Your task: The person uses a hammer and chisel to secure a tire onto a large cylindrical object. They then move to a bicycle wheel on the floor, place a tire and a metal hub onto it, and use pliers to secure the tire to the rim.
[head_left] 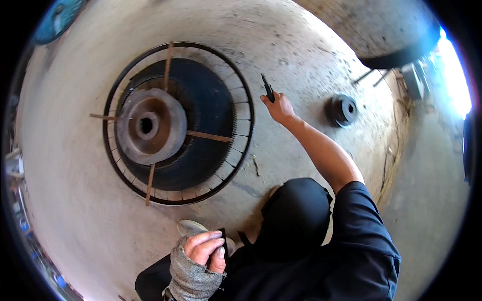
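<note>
My right hand (280, 106) reaches out over the floor, its fingers closed round a black hand tool (268, 89) with a narrow tip pointing away from me. I cannot tell its exact kind. Low in the view, my left hand (205, 252), in a grey fingerless wrap (188, 276), grips a thin dark flat piece (224, 240) mostly hidden by the fingers. Left of my right hand lies a large round metal assembly: a thin outer ring (249, 150), a dark toothed disc (213, 95) and a grey hub (173, 118) with a central hole. Rusty flat bars (210, 136) radiate across it.
A small dark stepped metal wheel (343, 110) sits on the concrete floor (296, 55) to the right. At the upper right stands a round-topped table (381, 30) on thin legs. My bent knee (296, 215) and shoe (191, 227) are close in front. A blue round object (57, 20) shows at the upper left.
</note>
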The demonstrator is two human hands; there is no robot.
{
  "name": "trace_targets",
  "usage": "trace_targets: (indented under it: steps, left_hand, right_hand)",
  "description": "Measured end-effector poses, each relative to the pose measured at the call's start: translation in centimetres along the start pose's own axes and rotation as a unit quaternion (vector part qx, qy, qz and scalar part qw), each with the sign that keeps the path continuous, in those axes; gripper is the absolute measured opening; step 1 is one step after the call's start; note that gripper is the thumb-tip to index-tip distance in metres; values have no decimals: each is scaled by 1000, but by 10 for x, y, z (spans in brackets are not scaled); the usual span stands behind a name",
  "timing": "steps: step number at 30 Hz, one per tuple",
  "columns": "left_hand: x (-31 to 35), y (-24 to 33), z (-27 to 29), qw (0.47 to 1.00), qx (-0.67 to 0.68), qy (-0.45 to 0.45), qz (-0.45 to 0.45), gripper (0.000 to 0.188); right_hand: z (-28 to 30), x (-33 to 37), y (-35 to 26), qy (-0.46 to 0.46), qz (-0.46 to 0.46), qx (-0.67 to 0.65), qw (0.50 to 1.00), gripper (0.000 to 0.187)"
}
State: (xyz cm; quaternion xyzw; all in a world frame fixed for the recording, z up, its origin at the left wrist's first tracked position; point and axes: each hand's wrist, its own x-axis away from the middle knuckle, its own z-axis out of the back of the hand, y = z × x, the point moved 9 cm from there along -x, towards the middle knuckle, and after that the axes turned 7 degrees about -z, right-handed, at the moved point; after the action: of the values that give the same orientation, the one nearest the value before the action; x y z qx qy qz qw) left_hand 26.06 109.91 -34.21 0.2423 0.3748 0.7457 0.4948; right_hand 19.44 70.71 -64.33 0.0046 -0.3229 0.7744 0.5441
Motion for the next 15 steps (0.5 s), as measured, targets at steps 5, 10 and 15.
trace_targets:
  steps: [5,10,15]
  left_hand:
    - [33,-13,-23,997,-20,40,67,18]
    - [42,-13,-46,995,-44,26,85,20]
    - [19,-3,-65,997,-81,-14,11,19]
  right_hand:
    - [-45,-31,-42,-24,27,-25,999,49]
    - [-48,-14,-32,-60,20,-108,992,42]
    - [-81,57,24,-50,78,-182,979,39]
